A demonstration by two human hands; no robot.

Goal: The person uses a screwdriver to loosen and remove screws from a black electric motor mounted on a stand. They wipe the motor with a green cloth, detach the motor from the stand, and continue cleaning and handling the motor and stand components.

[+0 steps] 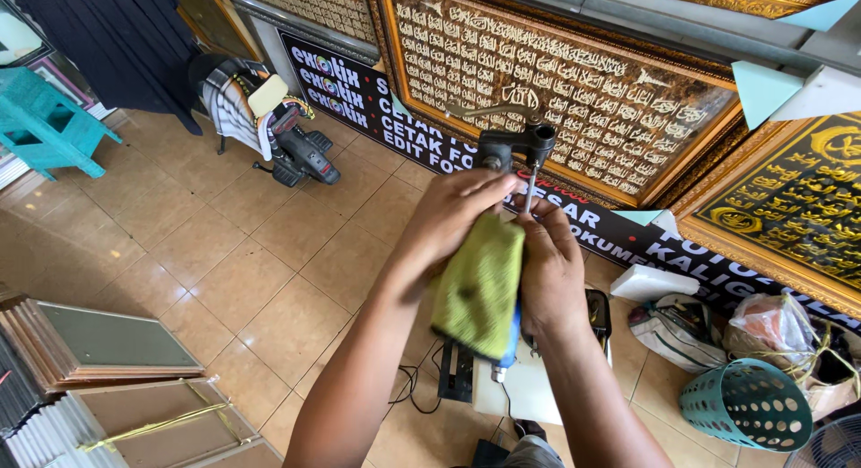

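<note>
Hands are raised together at the centre of the view, above a tiled floor (224, 253). Left hand (453, 219) is closed over the upper edge of a green cloth (480, 287), which hangs down between both forearms. Right hand (549, 269) is curled shut just right of the cloth, touching it; it appears to grip a tool whose blue part (511, 335) shows below the cloth, though the grip itself is hidden by the fingers. A thin metal rod (531, 186) rises from between the hands to a black clamp-like head with a brass-coloured lever (513, 138). On the floor near the person, directly below the hands, lies a white board (529, 392) with a black device (456, 372) and a loose black cable (414, 385) at its left. A teal perforated basket (746, 403) stands at the near right, beside plastic bags (773, 329) and a grey bag (674, 329). Large gold-framed calligraphy panels (574, 82) lean along the far right wall over a dark printed banner (377, 105). A black power tool (303, 154) rests at the far left beside a stool draped with striped fabric (235, 105), and a teal plastic stool (45, 123) stands at the far left edge. Stacked wooden picture frames (108, 347) lie at the near left.
</note>
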